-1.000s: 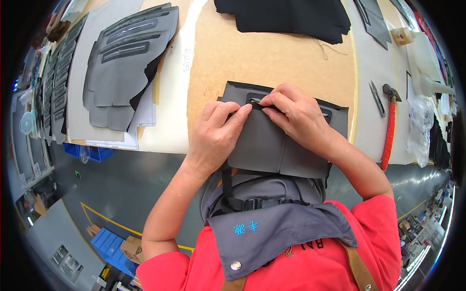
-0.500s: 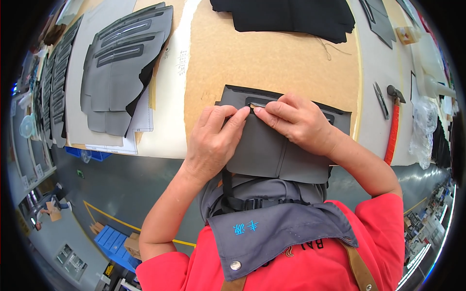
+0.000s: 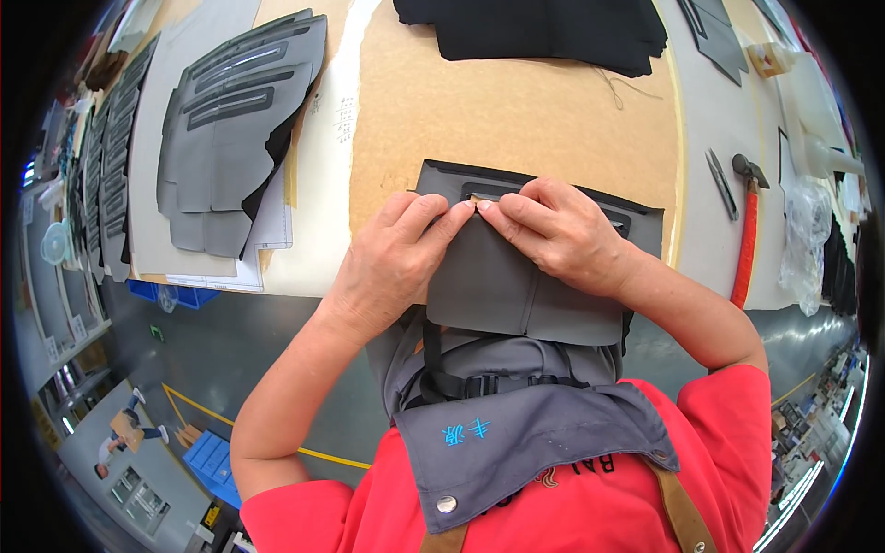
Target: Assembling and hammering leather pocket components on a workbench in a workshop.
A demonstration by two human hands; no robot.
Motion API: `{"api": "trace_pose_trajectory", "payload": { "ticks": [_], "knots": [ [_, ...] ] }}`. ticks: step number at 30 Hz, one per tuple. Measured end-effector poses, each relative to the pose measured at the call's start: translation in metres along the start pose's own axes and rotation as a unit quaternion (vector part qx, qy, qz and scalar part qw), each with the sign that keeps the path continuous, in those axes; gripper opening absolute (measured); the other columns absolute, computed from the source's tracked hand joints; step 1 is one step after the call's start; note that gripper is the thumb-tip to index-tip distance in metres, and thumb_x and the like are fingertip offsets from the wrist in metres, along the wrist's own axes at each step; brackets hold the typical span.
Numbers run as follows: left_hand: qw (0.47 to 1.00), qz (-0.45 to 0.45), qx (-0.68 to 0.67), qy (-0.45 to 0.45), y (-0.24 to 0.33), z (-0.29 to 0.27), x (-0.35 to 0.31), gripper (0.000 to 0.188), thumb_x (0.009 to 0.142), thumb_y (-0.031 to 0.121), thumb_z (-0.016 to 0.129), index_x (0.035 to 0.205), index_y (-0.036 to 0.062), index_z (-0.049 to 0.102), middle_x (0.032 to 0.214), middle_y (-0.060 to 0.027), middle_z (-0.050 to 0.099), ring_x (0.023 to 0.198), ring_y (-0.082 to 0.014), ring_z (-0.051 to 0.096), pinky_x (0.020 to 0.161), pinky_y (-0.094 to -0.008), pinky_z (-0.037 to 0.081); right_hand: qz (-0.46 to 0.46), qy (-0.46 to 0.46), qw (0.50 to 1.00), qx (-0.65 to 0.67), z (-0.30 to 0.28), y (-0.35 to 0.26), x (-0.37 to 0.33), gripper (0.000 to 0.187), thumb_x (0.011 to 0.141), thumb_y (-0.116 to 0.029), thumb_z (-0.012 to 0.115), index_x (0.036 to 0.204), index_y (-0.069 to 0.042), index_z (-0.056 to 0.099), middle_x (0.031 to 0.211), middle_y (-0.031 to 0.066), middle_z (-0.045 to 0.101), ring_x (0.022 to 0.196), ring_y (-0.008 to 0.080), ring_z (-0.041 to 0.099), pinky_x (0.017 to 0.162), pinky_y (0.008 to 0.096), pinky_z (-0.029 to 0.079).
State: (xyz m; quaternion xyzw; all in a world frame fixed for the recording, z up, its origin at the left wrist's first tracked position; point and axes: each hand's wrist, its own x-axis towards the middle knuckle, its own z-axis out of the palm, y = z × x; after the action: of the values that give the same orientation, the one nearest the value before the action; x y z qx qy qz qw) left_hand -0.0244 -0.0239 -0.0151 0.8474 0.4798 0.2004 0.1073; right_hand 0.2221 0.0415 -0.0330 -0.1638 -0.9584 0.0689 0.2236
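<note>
Gray panel [image 3: 484, 286]: both hands [image 3: 392, 258] pinching at slot edge [image 3: 468, 192], fingers curled, thumbs nearly touching.

There is room to pass over the bare table [image 3: 502, 115] between the grey panel [image 3: 481, 281] and the black cloth [image 3: 544, 29] on the far side. The panel stack [image 3: 217, 152] bars the left; rightward, snips [image 3: 722, 187], hammer [image 3: 748, 235] and plastic bag [image 3: 804, 249] obstruct.

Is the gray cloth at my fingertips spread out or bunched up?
Spread out: the gray cloth shows a broad, mostly smooth face between the left hand and right hand.
</note>
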Motion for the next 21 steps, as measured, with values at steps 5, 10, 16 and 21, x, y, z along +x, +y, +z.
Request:
{"api": "trace_pose_trajectory", "payload": {
  "ticks": [5,10,16,21],
  "knots": [
    [0.999,0.026,0.023,-0.015,-0.005,-0.005,-0.003,0.049,0.078,-0.004,0.076,0.126,0.0041,0.07,0.104,-0.0053,0.058,0.09,-0.0241,0.06,0.081,-0.0369,0.056,-0.002,0.012,1.0,-0.006,0.001,-0.002,0.0,0.048,0.075,-0.007,0.07,0.12,0.007,0.071,0.102,0.0062,0.06,0.089,0.0224,0.061,0.079,0.0322,0.056],
    [0.998,0.041,0.034,-0.015,-0.007,-0.006,-0.003,0.049,0.079,-0.004,0.076,0.126,0.0047,0.07,0.104,-0.0052,0.059,0.09,-0.0239,0.06,0.081,-0.0367,0.056,0.004,0.008,1.0,-0.006,0.001,-0.002,0.0,0.047,0.074,-0.008,0.07,0.119,0.007,0.071,0.101,0.0064,0.06,0.089,0.0222,0.061,0.079,0.0322,0.056],
    [0.999,-0.006,0.023,0.026,-0.006,-0.005,-0.009,0.049,0.08,-0.006,0.074,0.128,0.0061,0.071,0.108,-0.007,0.063,0.096,-0.0258,0.062,0.083,-0.0381,0.055,0.01,0.016,1.0,-0.003,0.011,-0.006,0.016,0.046,0.077,-0.005,0.071,0.121,0.004,0.072,0.106,0.0065,0.063,0.088,0.0236,0.063,0.079,0.0342,0.057],
    [0.998,-0.043,-0.001,0.048,0.001,0.005,-0.013,0.048,0.084,-0.008,0.071,0.13,0.0055,0.07,0.109,-0.0077,0.063,0.099,-0.0282,0.062,0.087,-0.0404,0.054,0.102,0.034,0.99,0.089,0.013,-0.007,0.013,0.039,0.078,-0.005,0.068,0.117,0.002,0.072,0.103,0.0093,0.064,0.091,0.0256,0.062,0.081,0.0365,0.057]
  ]
}}
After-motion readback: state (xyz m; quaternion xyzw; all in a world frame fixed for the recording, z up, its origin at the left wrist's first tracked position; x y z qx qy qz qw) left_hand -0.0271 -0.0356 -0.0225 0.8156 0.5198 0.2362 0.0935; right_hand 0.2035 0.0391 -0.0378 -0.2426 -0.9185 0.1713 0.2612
